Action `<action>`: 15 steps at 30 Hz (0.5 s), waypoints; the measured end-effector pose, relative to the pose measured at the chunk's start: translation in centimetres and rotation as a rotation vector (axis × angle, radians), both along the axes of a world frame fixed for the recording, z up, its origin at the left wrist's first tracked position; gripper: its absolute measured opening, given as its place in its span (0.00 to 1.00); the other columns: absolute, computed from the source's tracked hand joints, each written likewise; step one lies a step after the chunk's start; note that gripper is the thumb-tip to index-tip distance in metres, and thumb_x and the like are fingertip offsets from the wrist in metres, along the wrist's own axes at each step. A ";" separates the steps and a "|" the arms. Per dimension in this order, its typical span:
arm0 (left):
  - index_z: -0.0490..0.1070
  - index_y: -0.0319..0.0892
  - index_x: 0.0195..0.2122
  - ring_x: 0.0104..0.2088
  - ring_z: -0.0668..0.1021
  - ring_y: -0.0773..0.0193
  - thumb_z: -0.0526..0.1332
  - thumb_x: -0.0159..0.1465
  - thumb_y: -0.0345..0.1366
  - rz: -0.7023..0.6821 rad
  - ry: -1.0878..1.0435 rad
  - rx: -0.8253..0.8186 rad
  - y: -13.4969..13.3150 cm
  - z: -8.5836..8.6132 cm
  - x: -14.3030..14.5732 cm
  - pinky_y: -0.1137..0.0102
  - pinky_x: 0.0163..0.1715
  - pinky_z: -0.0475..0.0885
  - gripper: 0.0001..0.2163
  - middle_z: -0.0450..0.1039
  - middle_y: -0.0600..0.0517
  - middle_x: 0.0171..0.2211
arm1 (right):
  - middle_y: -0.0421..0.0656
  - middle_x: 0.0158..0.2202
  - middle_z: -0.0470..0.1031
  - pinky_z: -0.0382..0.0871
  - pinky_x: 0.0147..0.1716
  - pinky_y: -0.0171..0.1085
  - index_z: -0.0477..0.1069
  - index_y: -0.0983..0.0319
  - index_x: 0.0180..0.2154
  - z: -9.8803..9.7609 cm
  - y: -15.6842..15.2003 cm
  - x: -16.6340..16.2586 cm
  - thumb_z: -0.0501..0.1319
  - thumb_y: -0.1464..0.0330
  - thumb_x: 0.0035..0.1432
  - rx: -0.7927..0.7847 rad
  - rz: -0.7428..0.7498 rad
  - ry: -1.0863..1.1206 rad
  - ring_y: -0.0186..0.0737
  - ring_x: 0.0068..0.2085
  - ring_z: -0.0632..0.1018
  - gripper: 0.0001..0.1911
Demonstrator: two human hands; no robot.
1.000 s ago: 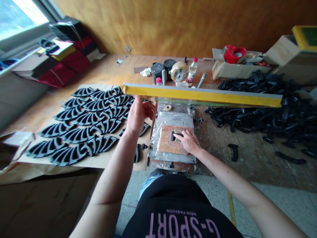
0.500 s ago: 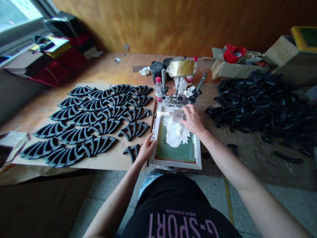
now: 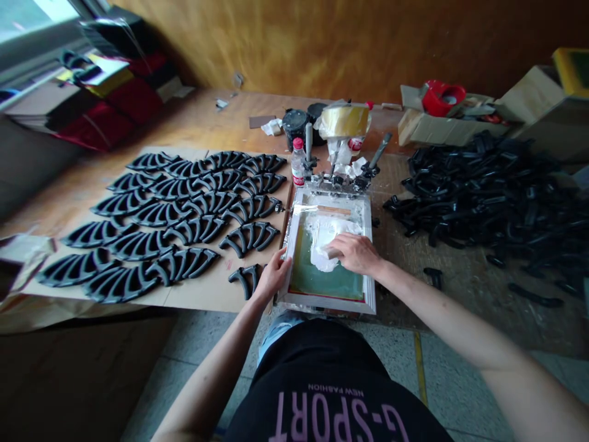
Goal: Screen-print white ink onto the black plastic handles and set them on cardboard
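A screen-printing frame [image 3: 370, 279] with a pale rim and green mesh lies before me under a metal hinge clamp [image 3: 338, 183]. Thick white ink [image 3: 321, 242] is spread over the middle of the mesh. My right hand [image 3: 358, 253] is closed on a small squeegee [image 3: 332, 250], mostly hidden by the fingers, its edge in the ink. At the left rim, my left hand [image 3: 276, 274] grips the frame, its fingertips partly hidden. A wooden strip [image 3: 334, 210] lies across the top of the screen.
Rows of curved black handles [image 3: 119, 282] fan out on cardboard [image 3: 156, 298] at left. A heap of black handles [image 3: 488, 190] lies at right. Behind the frame stand a red-capped bottle [image 3: 298, 162], dark tubs [image 3: 294, 126] and a tape roll [image 3: 344, 121].
My right hand has drawn the squeegee from the top of the screen down toward me through the white ink. My left hand stays at the frame's left rim.
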State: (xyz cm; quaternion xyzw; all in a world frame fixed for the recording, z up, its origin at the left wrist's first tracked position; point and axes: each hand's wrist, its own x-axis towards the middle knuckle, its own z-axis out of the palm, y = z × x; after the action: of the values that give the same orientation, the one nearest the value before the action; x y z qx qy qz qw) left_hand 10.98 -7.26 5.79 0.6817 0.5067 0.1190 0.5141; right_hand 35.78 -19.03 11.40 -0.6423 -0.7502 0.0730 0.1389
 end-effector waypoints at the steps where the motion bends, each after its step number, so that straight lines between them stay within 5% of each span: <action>1: 0.63 0.45 0.62 0.35 0.78 0.59 0.55 0.63 0.52 -0.001 -0.004 -0.006 0.0 0.0 0.0 0.69 0.34 0.69 0.29 0.78 0.50 0.37 | 0.46 0.38 0.77 0.64 0.38 0.37 0.75 0.62 0.38 -0.5 -0.2 -0.4 0.56 0.76 0.58 0.037 -0.010 -0.011 0.43 0.41 0.74 0.10; 5: 0.64 0.45 0.62 0.35 0.78 0.59 0.55 0.63 0.53 0.004 0.011 -0.003 0.0 0.0 0.0 0.69 0.33 0.70 0.29 0.78 0.49 0.36 | 0.46 0.38 0.77 0.66 0.37 0.37 0.75 0.62 0.40 -1.5 -1.1 -1.3 0.57 0.74 0.60 0.040 0.070 0.017 0.42 0.39 0.75 0.10; 8: 0.63 0.45 0.62 0.35 0.78 0.59 0.57 0.62 0.52 0.004 -0.045 -0.042 0.1 0.9 -0.1 0.68 0.34 0.71 0.30 0.79 0.49 0.38 | 0.42 0.41 0.77 0.68 0.38 0.37 0.74 0.58 0.46 -0.3 0.8 -0.5 0.61 0.68 0.60 0.070 -0.070 0.119 0.42 0.40 0.76 0.11; 12: 0.63 0.43 0.63 0.33 0.77 0.60 0.56 0.62 0.57 0.024 -0.151 -0.055 0.3 4.8 -0.3 0.69 0.31 0.71 0.33 0.77 0.49 0.37 | 0.43 0.48 0.75 0.69 0.43 0.40 0.65 0.53 0.59 3.0 5.3 3.3 0.65 0.64 0.58 0.168 -0.319 0.152 0.43 0.43 0.76 0.28; 15: 0.69 0.43 0.57 0.29 0.76 0.61 0.47 0.63 0.63 0.081 -0.195 -0.062 0.6 8.9 0.3 0.70 0.26 0.69 0.34 0.75 0.50 0.31 | 0.46 0.44 0.75 0.68 0.43 0.39 0.65 0.60 0.60 4.6 5.7 8.0 0.61 0.61 0.61 0.274 -0.571 0.141 0.40 0.40 0.75 0.27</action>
State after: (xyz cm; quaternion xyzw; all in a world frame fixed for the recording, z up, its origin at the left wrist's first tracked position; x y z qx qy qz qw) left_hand 11.32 -6.64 14.69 0.6296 0.4850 0.1898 0.5765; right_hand 43.82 -13.33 16.01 -0.7956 -0.5309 -0.0262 0.2907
